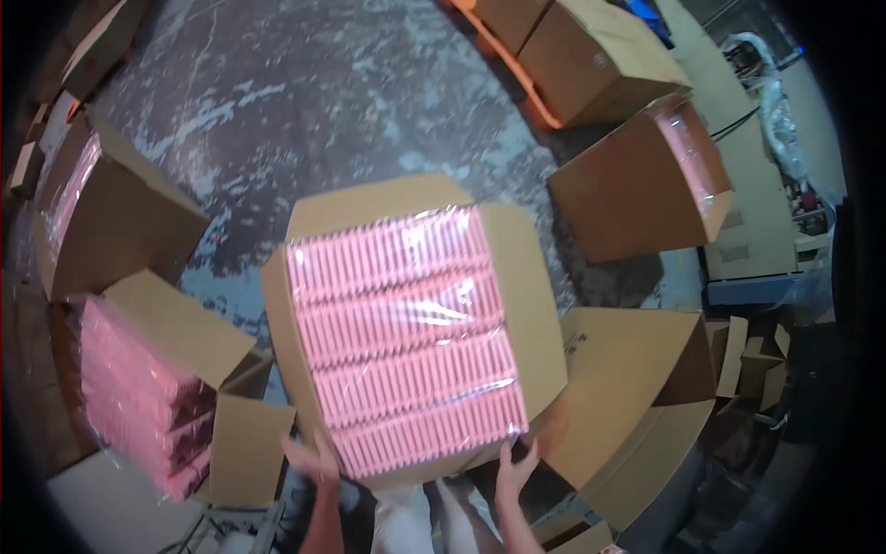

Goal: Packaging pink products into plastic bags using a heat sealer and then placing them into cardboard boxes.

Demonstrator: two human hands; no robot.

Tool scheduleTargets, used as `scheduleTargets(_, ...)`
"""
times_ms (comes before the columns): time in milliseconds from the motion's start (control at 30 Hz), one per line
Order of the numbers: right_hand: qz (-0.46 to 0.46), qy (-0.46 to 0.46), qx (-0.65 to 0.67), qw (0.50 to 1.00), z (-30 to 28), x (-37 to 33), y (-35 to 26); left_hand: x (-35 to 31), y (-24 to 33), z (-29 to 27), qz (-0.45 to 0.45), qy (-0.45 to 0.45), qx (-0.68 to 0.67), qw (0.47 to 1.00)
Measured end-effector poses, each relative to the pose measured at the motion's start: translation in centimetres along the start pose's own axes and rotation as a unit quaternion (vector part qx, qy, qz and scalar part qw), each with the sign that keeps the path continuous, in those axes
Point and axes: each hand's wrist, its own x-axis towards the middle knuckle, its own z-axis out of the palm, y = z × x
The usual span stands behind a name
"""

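No readable text, label, brand, number or sign. Few marks only, all illegible. Small dark marks (576, 343) on tan flap (632, 365) of open carton at right, near flap's upper left corner; too small and blurred to tell whether letters, figures or symbols. Faint small mark (600, 61) on side of closed brown carton (591, 78) at upper right; also too small to make out. Two greyish rectangular patches (734, 252) on pale surface (752, 189) at right; whether labels, cannot tell.
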Motion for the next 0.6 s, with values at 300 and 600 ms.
scheduleTargets(300,0.341,-0.189,0.509,0.767,7.9,3.7,-2.5,-4.1,4.3,1.5,-0.493,-0.130,-0.503,0.698)
scheduleTargets(600,0.279,-0.237,0.479,0.798,12.6,20.9,-23.7,15.0,20.1,9.7,-0.328,-0.229,-0.480,0.781)
